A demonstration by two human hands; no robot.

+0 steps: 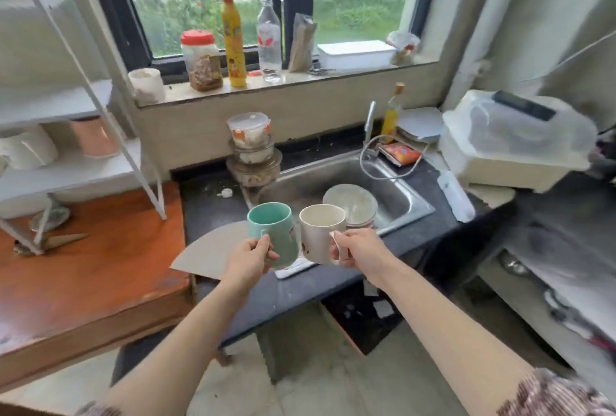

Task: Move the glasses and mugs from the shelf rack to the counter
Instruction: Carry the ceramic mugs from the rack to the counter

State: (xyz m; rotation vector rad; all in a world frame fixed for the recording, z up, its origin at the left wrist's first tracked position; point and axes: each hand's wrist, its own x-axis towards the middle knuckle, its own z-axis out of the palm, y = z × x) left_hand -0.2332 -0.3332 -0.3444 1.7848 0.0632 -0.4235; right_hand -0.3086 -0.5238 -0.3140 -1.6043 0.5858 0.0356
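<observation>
My left hand grips the handle of a teal mug, held upright above the dark counter beside the sink. To its right, my right hand grips the handle of a white mug, also upright, its side close to the teal one. Both mugs hover over a white cloth on the counter's front part. On the white shelf rack at the left stand a white mug and a pink cup.
A steel sink with dirty plates lies behind the mugs. Stacked glass bowls stand at its left corner. A grey cardboard piece overhangs the counter edge. An orange wooden table carries the rack. Bottles and jars line the window sill.
</observation>
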